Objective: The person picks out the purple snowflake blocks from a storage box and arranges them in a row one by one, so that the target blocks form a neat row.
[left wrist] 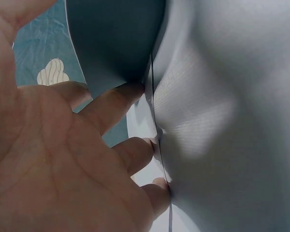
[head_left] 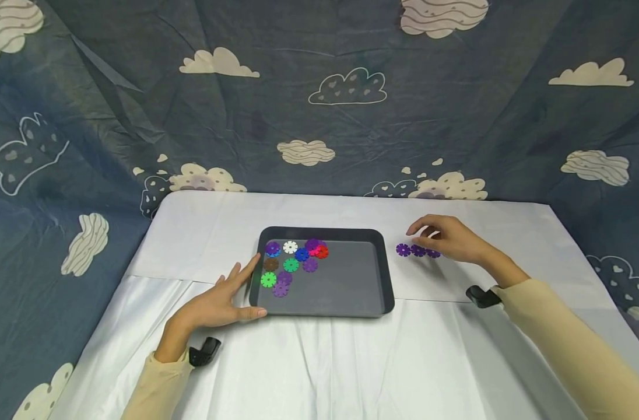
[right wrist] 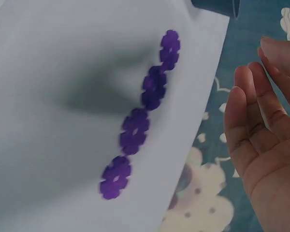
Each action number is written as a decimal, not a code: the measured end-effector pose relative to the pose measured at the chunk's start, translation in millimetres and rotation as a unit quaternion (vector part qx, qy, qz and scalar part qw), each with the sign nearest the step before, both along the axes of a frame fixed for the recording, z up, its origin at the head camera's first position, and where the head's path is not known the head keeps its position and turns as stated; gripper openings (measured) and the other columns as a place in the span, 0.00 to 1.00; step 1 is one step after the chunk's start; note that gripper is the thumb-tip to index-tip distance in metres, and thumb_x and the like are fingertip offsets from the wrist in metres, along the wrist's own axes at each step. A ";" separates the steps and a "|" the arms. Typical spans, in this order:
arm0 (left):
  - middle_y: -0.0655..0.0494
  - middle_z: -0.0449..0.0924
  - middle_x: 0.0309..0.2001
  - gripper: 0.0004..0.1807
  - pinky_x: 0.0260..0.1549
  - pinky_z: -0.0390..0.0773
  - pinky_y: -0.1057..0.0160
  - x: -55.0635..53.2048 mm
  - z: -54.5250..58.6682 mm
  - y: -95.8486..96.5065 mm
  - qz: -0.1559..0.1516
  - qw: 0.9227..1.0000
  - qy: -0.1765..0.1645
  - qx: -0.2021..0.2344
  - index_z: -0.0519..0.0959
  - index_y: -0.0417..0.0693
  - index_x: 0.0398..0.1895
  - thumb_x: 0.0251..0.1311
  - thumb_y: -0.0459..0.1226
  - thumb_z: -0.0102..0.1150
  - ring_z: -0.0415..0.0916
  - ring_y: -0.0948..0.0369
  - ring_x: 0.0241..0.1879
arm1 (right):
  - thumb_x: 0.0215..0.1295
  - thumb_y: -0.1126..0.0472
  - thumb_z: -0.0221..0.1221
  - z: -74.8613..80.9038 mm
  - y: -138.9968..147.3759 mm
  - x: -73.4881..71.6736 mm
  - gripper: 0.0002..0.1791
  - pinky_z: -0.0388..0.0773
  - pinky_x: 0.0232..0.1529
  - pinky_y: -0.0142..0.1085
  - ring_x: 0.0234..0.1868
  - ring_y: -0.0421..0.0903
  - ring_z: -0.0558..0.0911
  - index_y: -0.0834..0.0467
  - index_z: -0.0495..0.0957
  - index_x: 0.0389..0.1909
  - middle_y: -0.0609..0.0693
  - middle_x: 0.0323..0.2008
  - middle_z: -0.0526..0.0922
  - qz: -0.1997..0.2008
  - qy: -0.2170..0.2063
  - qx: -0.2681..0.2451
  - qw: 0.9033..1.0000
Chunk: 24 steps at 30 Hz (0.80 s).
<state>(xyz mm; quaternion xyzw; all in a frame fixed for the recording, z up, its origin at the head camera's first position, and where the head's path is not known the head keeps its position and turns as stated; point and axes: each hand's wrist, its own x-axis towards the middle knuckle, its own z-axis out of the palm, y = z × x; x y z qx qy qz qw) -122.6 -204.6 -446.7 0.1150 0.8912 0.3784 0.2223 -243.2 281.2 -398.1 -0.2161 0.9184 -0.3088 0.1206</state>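
My left hand [head_left: 217, 303] lies along the left side of a dark grey tray [head_left: 351, 289], its spread fingers and thumb touching the rim. In the left wrist view, fingertips rest against the tray wall [left wrist: 118, 43]. Several notched plastic discs sit in the tray's left half, among them a white disc [head_left: 290, 247], a brown disc [head_left: 270, 264] and a bright green disc [head_left: 269, 280]. To the tray's right, my right hand [head_left: 450, 238] hovers with loosely bent fingers and nothing between them. Beneath it, a joined row of purple discs [right wrist: 154, 88] lies on the white cloth.
White cloth [head_left: 330, 361] covers the table. A dark blue cloud-patterned curtain [head_left: 319, 122] hangs behind it and along the sides. Each wrist carries a black camera, such as the right wrist camera [head_left: 482, 296].
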 end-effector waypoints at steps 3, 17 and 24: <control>0.34 0.35 0.80 0.62 0.70 0.36 0.27 -0.2 -0.7 -0.1 0.000 1.000 0.001 -0.001 0.37 0.70 0.82 0.52 0.60 0.71 0.29 0.33 0.77 | 0.67 0.64 0.64 5.8 -8.5 -0.9 0.10 0.83 0.44 0.35 0.44 0.48 0.84 0.59 0.83 0.48 0.57 0.49 0.84 0.013 0.011 0.008 1.000; 0.36 0.36 0.80 0.62 0.72 0.32 0.29 0.3 2.9 0.2 -0.005 1.000 0.003 0.002 0.37 0.69 0.82 0.53 0.60 0.70 0.28 0.36 0.78 | 0.65 0.66 0.65 33.3 -54.8 3.1 0.13 0.84 0.47 0.42 0.41 0.45 0.83 0.58 0.82 0.50 0.52 0.47 0.85 0.103 0.012 0.016 0.994; 0.36 0.35 0.80 0.62 0.71 0.32 0.29 -0.4 0.3 0.2 -0.003 1.000 0.000 0.004 0.36 0.71 0.81 0.53 0.60 0.70 0.28 0.36 0.78 | 0.65 0.64 0.66 38.3 -82.0 4.0 0.12 0.84 0.45 0.39 0.41 0.43 0.83 0.56 0.83 0.49 0.50 0.45 0.85 0.139 0.011 0.039 0.989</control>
